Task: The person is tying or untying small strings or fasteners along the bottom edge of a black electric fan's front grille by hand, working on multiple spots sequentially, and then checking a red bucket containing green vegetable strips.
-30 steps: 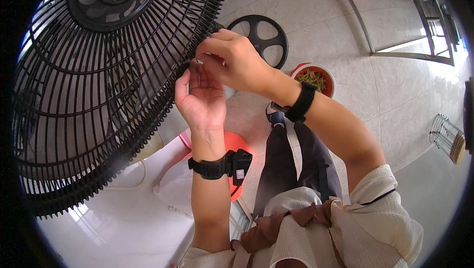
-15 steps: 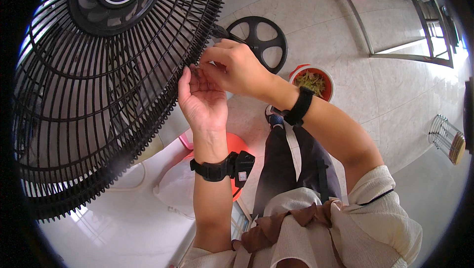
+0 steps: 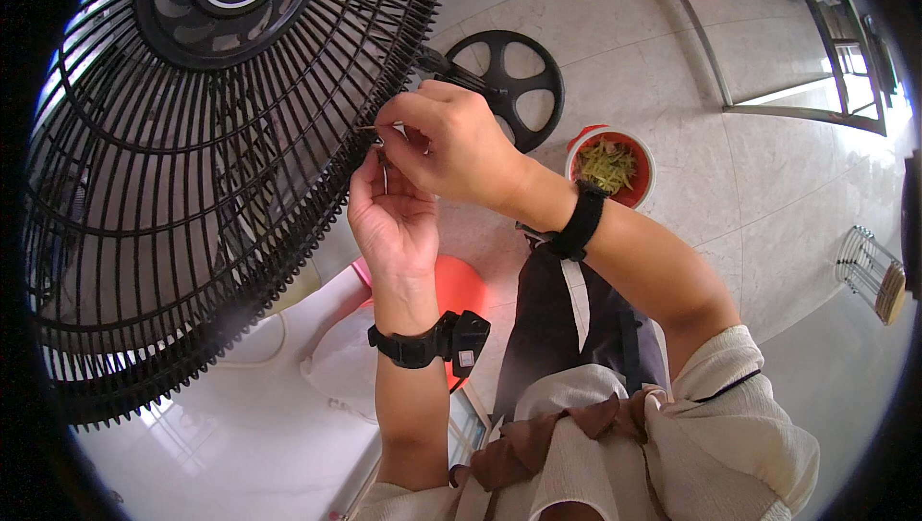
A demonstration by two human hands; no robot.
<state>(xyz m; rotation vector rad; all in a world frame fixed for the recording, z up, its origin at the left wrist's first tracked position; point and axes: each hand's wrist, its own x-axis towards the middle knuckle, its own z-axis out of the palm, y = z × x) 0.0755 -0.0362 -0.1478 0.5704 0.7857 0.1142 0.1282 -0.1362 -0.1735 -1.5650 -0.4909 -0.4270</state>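
Tiled floor [image 3: 691, 137], one black fan [image 3: 221, 52], two hands [image 3: 396, 233] [image 3: 466, 142] beside it (close together)

Beyond the right hand [image 3: 447, 142], the tiled floor [image 3: 672, 60] carries a black spoked base [image 3: 499, 81]; right of that hand, a red-and-white bucket [image 3: 650, 161].

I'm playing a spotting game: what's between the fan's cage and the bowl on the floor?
In the head view, the right hand and the round black base lie between them.
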